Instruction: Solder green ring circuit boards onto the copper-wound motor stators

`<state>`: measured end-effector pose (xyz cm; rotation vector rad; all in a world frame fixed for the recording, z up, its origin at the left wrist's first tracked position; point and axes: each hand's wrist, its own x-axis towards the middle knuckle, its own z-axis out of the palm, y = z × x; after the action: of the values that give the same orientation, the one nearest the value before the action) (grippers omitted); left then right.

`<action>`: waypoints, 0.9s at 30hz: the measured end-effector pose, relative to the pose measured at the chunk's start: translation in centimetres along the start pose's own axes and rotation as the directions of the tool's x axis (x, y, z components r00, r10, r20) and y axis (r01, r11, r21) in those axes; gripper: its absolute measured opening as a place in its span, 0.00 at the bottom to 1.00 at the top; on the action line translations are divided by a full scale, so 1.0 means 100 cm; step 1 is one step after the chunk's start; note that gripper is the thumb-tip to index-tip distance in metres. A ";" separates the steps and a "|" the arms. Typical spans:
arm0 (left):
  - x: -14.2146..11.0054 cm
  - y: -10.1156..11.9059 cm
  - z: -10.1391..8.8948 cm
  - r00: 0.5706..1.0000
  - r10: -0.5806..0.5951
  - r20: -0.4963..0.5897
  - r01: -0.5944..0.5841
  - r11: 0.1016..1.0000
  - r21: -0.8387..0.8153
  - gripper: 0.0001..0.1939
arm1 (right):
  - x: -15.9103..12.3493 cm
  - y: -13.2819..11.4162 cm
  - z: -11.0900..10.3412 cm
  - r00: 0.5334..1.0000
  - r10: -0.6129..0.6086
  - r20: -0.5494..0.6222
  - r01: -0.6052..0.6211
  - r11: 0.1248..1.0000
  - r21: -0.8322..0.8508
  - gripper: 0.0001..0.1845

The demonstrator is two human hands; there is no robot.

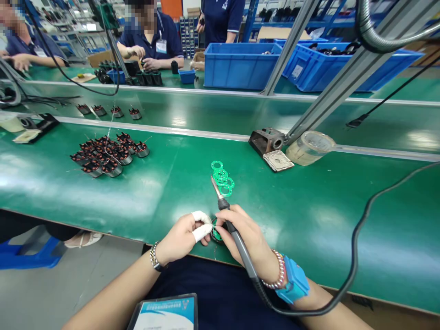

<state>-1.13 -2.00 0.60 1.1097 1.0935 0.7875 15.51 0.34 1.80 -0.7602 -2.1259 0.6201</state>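
Observation:
My left hand (184,236), with white coverings on thumb and index finger, is closed in a pinch at the edge of a motor stator (217,234) topped with a green ring-shaped circuit board. The stator is partly hidden behind my fingers. A soldering iron (243,251) lies in the grip of my right hand (249,231), its tip pointing up and away from the stator. The thumb and index fingertips of that hand meet my left fingertips over the stator; any fine wire between them is too small to tell. Loose green ring boards (220,176) lie just beyond.
Many wire-wound stators (106,156) are grouped at left. A soldering iron stand (268,141) with a sponge (278,160) and a clear tub (309,147) stand at right. The iron's cable (355,247) loops rightward. Blue crates (240,66) and co-workers are across the bench.

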 end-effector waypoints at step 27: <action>0.001 0.003 0.001 0.995 0.005 -0.095 0.001 0.998 0.063 0.06 | -0.013 -0.016 -0.052 0.992 0.129 0.006 -0.129 0.979 0.159 0.10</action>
<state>-0.95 -1.84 0.88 1.1357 1.2043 0.8190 19.80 -0.81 5.18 -0.8138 -2.0068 0.8457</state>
